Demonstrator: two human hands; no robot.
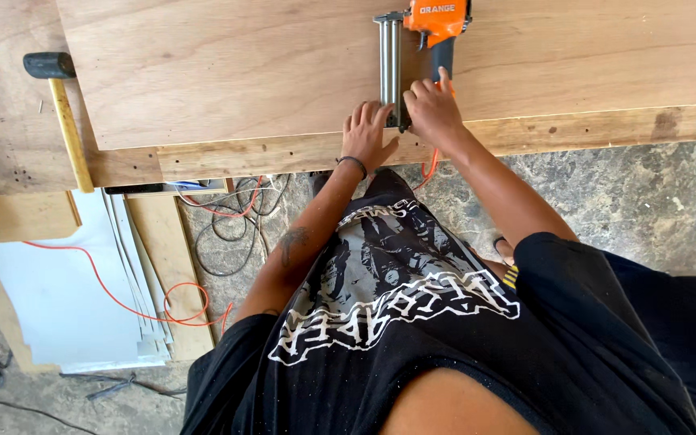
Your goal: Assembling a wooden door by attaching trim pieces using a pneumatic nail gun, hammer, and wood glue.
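An orange and grey pneumatic nail gun [424, 36] with a long metal magazine lies on a large plywood sheet [227, 68]. My right hand [432, 109] grips the gun's dark handle near the sheet's front edge. My left hand [366, 133] rests flat on the plywood just left of the magazine, fingers spread, a dark band on the wrist. The gun's nose is hidden behind my hands.
A rubber mallet [62, 105] with a yellow handle lies on the wood at the left. Below the bench are an orange hose [114, 298], black cables [235, 234], white panels [66, 298] and boards leaning on a mottled stone floor [646, 201].
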